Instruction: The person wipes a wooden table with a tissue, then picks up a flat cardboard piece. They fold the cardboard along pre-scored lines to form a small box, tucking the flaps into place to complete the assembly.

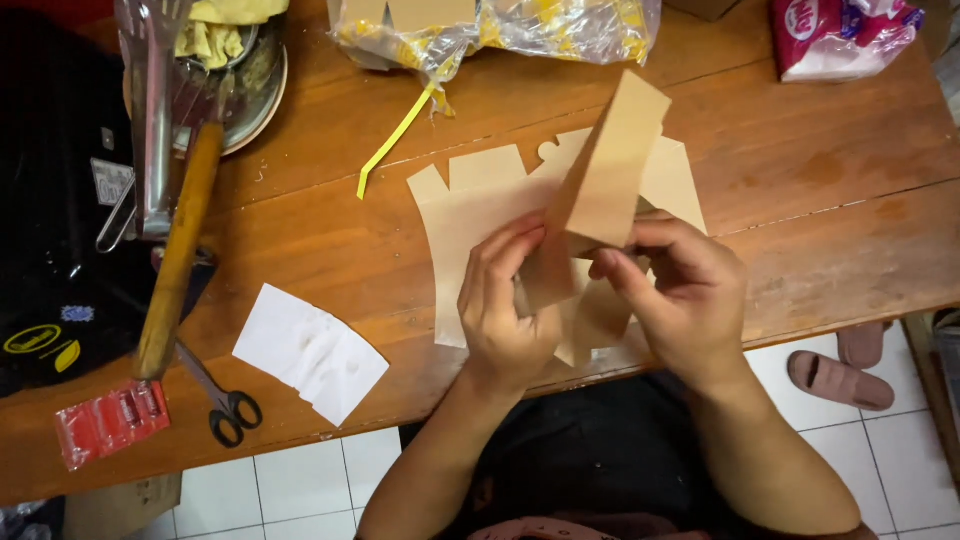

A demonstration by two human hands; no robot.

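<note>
— Our forearms came in nearest the lens, over the white floor tiles, and both hands met above the near edge of the wooden table. What did we have there?

— We held a half-folded brown cardboard box, tilted up on end. Our left hand gripped its lower left edge, fingers curled round it; our right hand pinched a flap at its lower right. Both were closed on the cardboard.

— And under it?

— Flat die-cut cardboard blanks of the same brown lay on the table right beneath our hands, with the box held over them.

— What else did we see, big to small?

— At the far edge sat a clear plastic bag with yellow print, and a pink tissue pack at the far right. On the left lay a long wooden handle, then a white paper sheet, a red sachet, black-handled scissors and a yellow plastic strip.
</note>
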